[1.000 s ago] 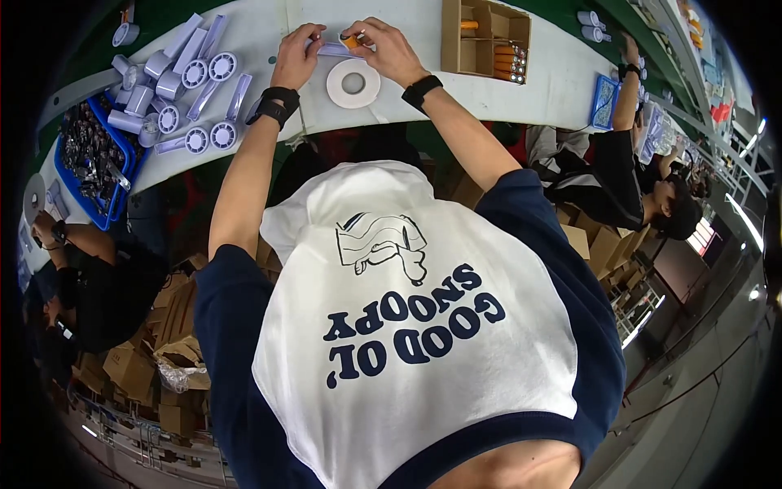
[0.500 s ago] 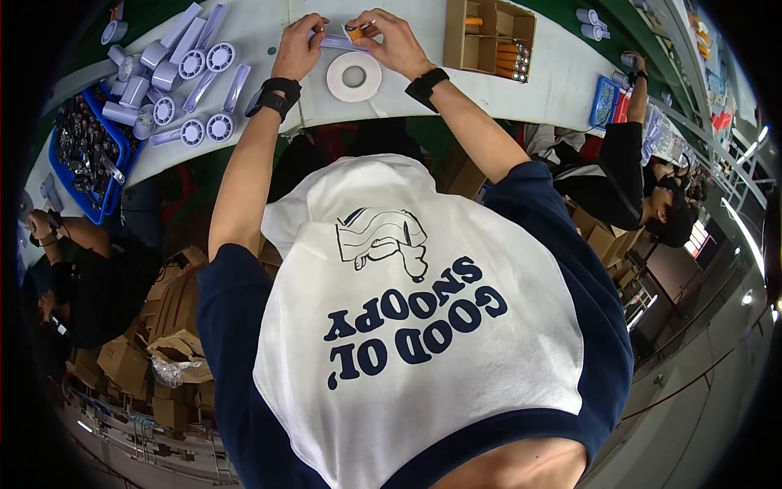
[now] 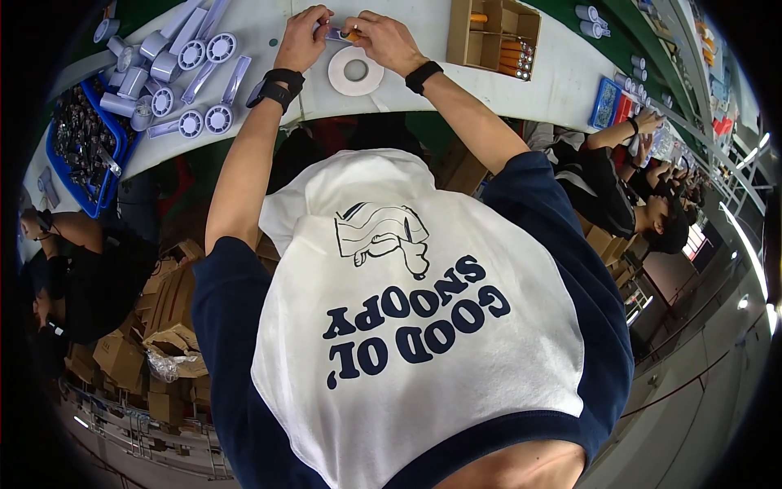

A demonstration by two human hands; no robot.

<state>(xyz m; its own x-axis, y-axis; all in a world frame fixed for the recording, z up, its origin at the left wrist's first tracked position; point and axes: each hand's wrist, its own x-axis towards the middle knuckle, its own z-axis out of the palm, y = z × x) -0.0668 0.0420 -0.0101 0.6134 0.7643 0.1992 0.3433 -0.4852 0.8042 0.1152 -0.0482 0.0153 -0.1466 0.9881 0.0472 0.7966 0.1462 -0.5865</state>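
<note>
My left hand [image 3: 303, 41] has its fingers closed on the left end of a lavender plastic fan handle [image 3: 334, 34] held above the far part of the table. My right hand [image 3: 389, 42] pinches a small orange battery [image 3: 351, 36] at the right end of that handle. Fingers partly cover both pieces, so I cannot tell whether the battery sits inside the handle. Just below, on the near side of the hands, a flat white roll of tape [image 3: 337, 75] lies on the table.
Lavender fan parts [image 3: 191, 55] lie in a pile at left, beside a blue bin [image 3: 96, 204] of small dark parts. Right of my hands stands a divided cardboard box [image 3: 472, 54] with orange batteries [image 3: 513, 57]. Co-workers sit at left [image 3: 106, 277] and right [image 3: 603, 191].
The orange battery has come down lower against the handle, and my right hand has tilted with it. The co-worker at right has drawn an arm back toward the near table edge.
</note>
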